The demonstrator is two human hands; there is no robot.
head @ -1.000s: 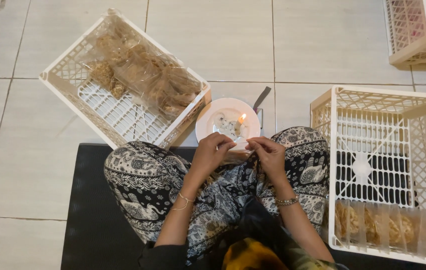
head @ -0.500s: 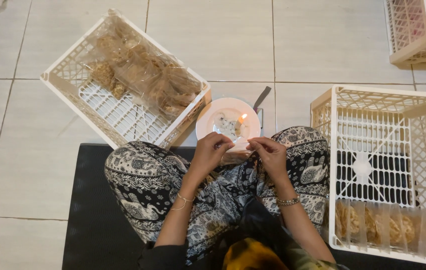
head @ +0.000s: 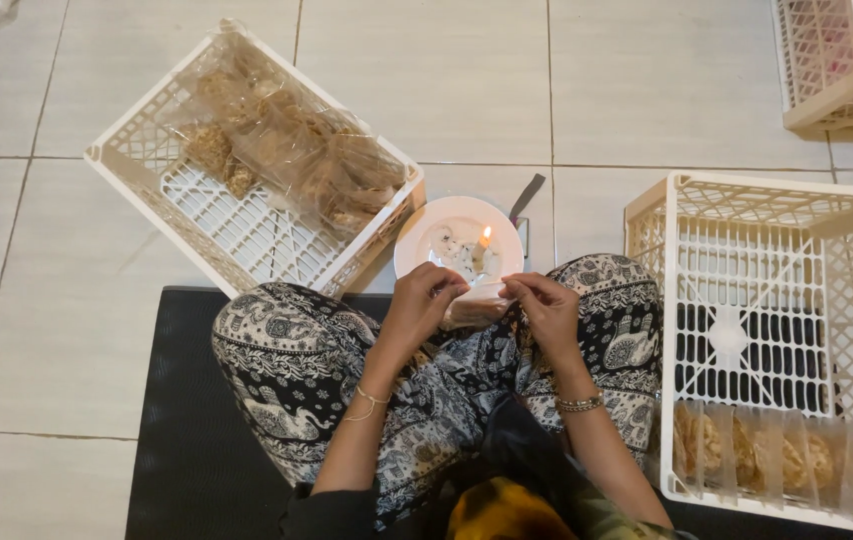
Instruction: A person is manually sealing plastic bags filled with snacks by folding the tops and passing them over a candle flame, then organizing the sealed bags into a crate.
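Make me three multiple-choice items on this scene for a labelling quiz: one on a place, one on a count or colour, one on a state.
1. Where does the white plate stand?
A. on the floor tiles just past the knees
B. inside the right crate
C. on the black mat

2. How many white crates show?
A. one
B. three
C. five

3. What state is the candle on the plate in?
A. unlit
B. lit
C. lying broken

Answers: 1 A, the plate sits on tile between the left crate and the right crate. 2 B, those two plus a far crate at the top right corner. 3 B, a small flame shows above it, just past the left hand and right hand, which pinch a small clear packet.
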